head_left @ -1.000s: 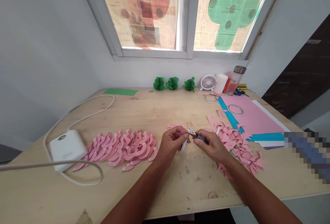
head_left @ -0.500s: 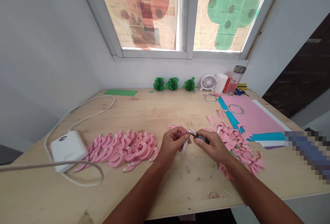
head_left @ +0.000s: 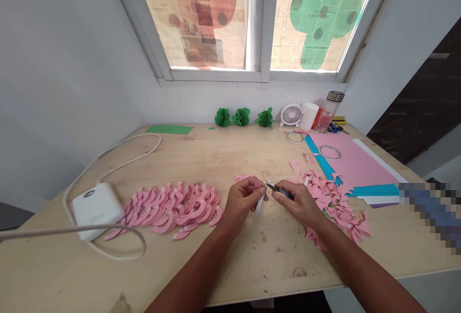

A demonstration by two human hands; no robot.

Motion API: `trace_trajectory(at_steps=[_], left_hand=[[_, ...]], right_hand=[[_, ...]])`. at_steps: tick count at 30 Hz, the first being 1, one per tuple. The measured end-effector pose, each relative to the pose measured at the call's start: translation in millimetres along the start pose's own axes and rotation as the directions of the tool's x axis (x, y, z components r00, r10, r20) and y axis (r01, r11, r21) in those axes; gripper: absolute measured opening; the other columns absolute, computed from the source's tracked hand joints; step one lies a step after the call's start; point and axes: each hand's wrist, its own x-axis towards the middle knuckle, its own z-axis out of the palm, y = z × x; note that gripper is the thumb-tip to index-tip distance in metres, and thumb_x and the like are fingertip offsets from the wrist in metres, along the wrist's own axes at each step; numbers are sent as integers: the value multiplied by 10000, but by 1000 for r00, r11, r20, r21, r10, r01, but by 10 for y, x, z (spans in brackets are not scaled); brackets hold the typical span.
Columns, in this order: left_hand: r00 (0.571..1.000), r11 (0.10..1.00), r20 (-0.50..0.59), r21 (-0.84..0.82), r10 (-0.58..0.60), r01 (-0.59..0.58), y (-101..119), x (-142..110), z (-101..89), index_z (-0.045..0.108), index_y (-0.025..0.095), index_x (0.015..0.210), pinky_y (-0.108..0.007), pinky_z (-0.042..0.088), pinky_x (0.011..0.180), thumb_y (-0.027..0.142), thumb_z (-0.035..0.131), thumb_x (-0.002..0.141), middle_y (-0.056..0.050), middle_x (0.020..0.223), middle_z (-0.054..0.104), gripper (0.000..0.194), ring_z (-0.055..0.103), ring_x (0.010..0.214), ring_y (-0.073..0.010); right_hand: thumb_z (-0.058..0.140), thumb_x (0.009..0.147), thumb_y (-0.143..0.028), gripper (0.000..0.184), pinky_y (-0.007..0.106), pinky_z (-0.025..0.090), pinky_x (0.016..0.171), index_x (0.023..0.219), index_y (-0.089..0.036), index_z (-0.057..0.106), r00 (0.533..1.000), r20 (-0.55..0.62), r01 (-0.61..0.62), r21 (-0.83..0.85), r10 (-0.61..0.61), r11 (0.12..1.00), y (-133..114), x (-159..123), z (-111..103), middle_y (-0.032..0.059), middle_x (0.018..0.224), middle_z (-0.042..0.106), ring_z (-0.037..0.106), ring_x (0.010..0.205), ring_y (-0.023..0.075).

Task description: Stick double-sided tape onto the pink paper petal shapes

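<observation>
My left hand (head_left: 243, 198) is closed in a pinch on a pink paper piece (head_left: 256, 183) and a narrow white strip (head_left: 260, 203), which hangs down below the fingertips. Fingers hide most of the pink piece. My right hand (head_left: 297, 200) grips a small tool (head_left: 280, 189) with a dark front part and a blue handle; its kind is not clear. The tool's pale tip lies just right of my left fingertips. Curved pink paper pieces (head_left: 187, 207) with whitish ends lie in overlapping rows to the left. Pink paper scraps (head_left: 340, 207) are heaped beside my right hand.
A white box-shaped device (head_left: 96, 210) with a looping cable stands at left. Three green paper ornaments (head_left: 240, 117), a small fan (head_left: 291, 114) and a glass bottle (head_left: 329, 111) line the back. Pink sheets (head_left: 360, 162) and a tape roll (head_left: 330, 152) lie at right.
The tool in my right hand has turned slightly, and less of its pale tip shows. Both hands otherwise stay nearly in place.
</observation>
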Motion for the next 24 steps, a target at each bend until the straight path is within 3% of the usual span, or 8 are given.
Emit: trace_trajectory(at_steps=[17,24], left_hand=[[1000,1000,-19,6,18,-18,-2,9,11,565,142,690,-186,277,386,330,638,684,11,571,562,202,389,425,-59],[999,999,-40,37,14,-13,30,0,30,563,146,666,-188,277,377,318,650,661,14,568,562,193,387,410,-59]], right_hand=[[494,812,-397,257,206,294,502,757,-168,596,992,-128,-12,-240,-19,971,59,-30,28,-12,605,526,437,541,99],[480,817,-413,280,207,298,501,760,-167,602,983,-181,-23,-254,-24,967,76,-32,13,-18,575,510,430,518,94]])
